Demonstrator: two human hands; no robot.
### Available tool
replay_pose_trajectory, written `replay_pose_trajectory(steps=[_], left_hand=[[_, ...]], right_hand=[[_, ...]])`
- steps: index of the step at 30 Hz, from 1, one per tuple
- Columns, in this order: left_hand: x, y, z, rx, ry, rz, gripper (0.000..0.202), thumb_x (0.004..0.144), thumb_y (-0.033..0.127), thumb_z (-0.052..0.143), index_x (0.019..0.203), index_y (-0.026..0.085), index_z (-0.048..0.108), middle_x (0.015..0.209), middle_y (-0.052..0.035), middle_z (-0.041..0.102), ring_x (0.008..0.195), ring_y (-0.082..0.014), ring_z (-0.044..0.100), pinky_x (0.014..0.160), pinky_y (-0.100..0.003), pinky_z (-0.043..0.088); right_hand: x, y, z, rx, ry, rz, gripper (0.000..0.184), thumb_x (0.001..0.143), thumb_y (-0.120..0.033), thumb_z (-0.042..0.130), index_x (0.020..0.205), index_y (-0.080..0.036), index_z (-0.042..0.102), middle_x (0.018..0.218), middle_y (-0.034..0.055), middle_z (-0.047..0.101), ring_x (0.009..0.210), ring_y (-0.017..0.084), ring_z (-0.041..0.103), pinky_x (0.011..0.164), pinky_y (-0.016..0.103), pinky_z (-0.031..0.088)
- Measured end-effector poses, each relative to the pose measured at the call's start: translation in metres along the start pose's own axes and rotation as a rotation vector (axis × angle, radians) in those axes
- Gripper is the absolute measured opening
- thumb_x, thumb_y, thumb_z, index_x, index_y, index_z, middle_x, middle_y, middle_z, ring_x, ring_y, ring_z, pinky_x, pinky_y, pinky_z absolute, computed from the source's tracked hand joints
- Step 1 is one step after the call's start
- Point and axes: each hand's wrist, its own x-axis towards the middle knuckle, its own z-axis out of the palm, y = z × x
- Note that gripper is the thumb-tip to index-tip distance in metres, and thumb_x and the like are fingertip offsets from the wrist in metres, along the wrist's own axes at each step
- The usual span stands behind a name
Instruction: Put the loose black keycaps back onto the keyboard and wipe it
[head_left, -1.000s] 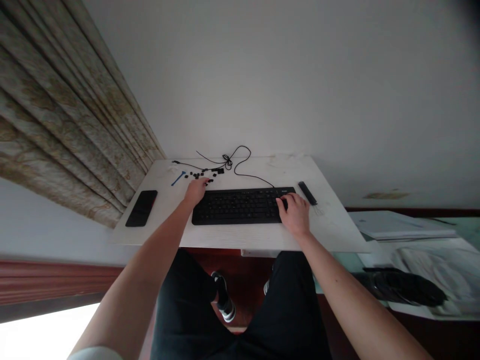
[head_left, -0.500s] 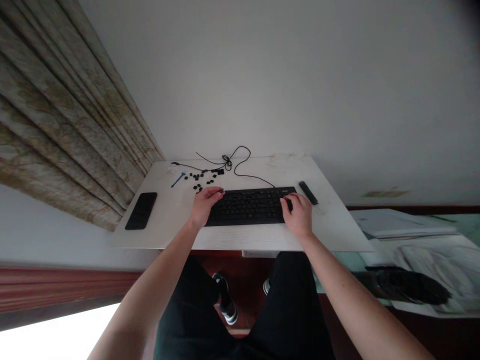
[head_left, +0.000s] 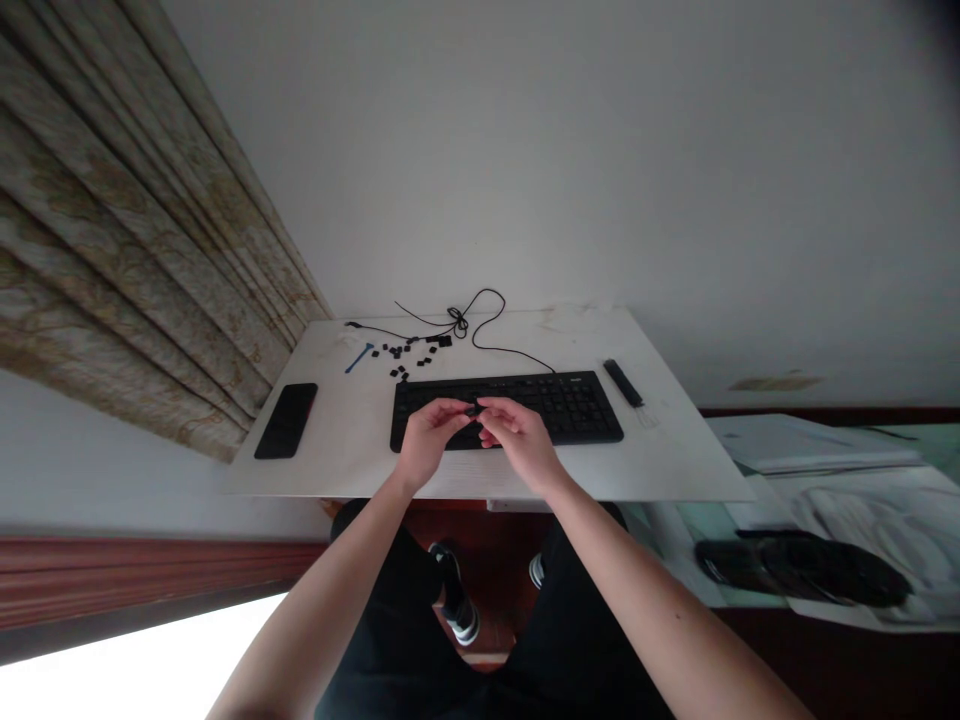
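A black keyboard [head_left: 581,408] lies along the front part of the white table. Over its middle, my left hand [head_left: 427,437] and my right hand [head_left: 523,447] meet fingertip to fingertip. Between them is a small dark keycap [head_left: 475,408], pinched by the fingers of both hands and partly covered by them. My hands hide part of the keys below. Behind the keyboard's left end, several loose black keycaps [head_left: 396,352] are scattered on the tabletop.
A black phone [head_left: 286,420] lies at the left. Near the loose keycaps is a blue tool [head_left: 358,358]. The keyboard's black cable [head_left: 517,351] loops along the back. Right of the keyboard lies a black-handled tool [head_left: 622,382] with thin wire ends.
My right hand has left the keyboard's right end and moved left to meet my left hand. My left hand has shifted right, bringing the small keycap over the keyboard's middle.
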Motion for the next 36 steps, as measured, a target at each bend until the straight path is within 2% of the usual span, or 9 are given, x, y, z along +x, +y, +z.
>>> replay_pose_trajectory(steps=[3, 7, 10, 15, 22, 30, 36], left_hand=[[-0.008, -0.006, -0.002, 0.176, 0.002, 0.05, 0.019, 0.081, 0.032, 0.073, 0.097, 0.022, 0.073, 0.099, -0.0039, 0.076, 0.093, -0.02, 0.072, 0.09, -0.035, 0.057], [-0.019, -0.011, -0.005, 0.431, -0.05, 0.154, 0.018, 0.088, 0.033, 0.065, 0.101, 0.026, 0.074, 0.101, -0.0024, 0.076, 0.097, -0.0208, 0.072, 0.093, -0.035, 0.056], [-0.025, -0.015, -0.004, 0.519, -0.057, 0.201, 0.02, 0.091, 0.032, 0.061, 0.107, 0.028, 0.073, 0.105, -0.0019, 0.076, 0.098, -0.0204, 0.072, 0.095, -0.035, 0.056], [-0.027, -0.023, -0.001, 0.494, 0.001, 0.221, 0.017, 0.092, 0.03, 0.061, 0.103, 0.024, 0.072, 0.103, -0.0045, 0.075, 0.092, -0.0192, 0.072, 0.089, -0.034, 0.058], [-0.022, -0.027, 0.009, 0.413, 0.052, 0.183, 0.014, 0.09, 0.03, 0.062, 0.095, 0.022, 0.072, 0.094, -0.0047, 0.074, 0.087, -0.0185, 0.07, 0.082, -0.033, 0.058], [-0.016, -0.026, 0.02, 0.347, 0.069, 0.165, 0.016, 0.088, 0.033, 0.063, 0.094, 0.022, 0.074, 0.096, -0.0051, 0.074, 0.088, -0.019, 0.07, 0.082, -0.033, 0.057], [-0.014, -0.028, 0.02, 0.339, 0.044, 0.131, 0.017, 0.088, 0.036, 0.065, 0.092, 0.023, 0.075, 0.092, -0.0043, 0.076, 0.087, -0.0203, 0.072, 0.084, -0.035, 0.058]], right_hand=[[-0.004, 0.003, 0.005, 0.02, -0.026, 0.074, 0.034, 0.078, -0.047, 0.073, 0.1, -0.021, 0.071, 0.084, 0.0046, 0.071, 0.07, 0.017, 0.066, 0.063, 0.032, 0.057], [-0.009, 0.013, 0.004, 0.03, -0.039, 0.117, 0.031, 0.073, -0.048, 0.077, 0.087, -0.02, 0.07, 0.077, 0.0028, 0.071, 0.066, 0.016, 0.066, 0.062, 0.031, 0.056], [-0.01, 0.018, 0.001, 0.061, -0.063, 0.16, 0.033, 0.071, -0.048, 0.079, 0.084, -0.02, 0.067, 0.078, 0.0025, 0.072, 0.066, 0.015, 0.066, 0.063, 0.031, 0.056], [-0.01, 0.02, -0.002, 0.083, -0.057, 0.196, 0.035, 0.07, -0.049, 0.08, 0.082, -0.019, 0.066, 0.078, 0.0033, 0.072, 0.065, 0.016, 0.067, 0.065, 0.032, 0.056], [-0.009, 0.019, -0.007, 0.04, -0.076, 0.146, 0.034, 0.074, -0.051, 0.076, 0.088, -0.02, 0.071, 0.079, 0.0037, 0.073, 0.068, 0.018, 0.068, 0.066, 0.033, 0.057], [-0.005, 0.017, -0.012, 0.033, -0.004, 0.144, 0.034, 0.07, -0.051, 0.079, 0.084, -0.021, 0.071, 0.074, 0.0036, 0.072, 0.066, 0.019, 0.068, 0.064, 0.034, 0.058], [0.003, 0.013, -0.026, 0.067, -0.103, 0.252, 0.034, 0.068, -0.047, 0.082, 0.082, -0.018, 0.072, 0.074, 0.0041, 0.073, 0.066, 0.017, 0.069, 0.065, 0.032, 0.058]])
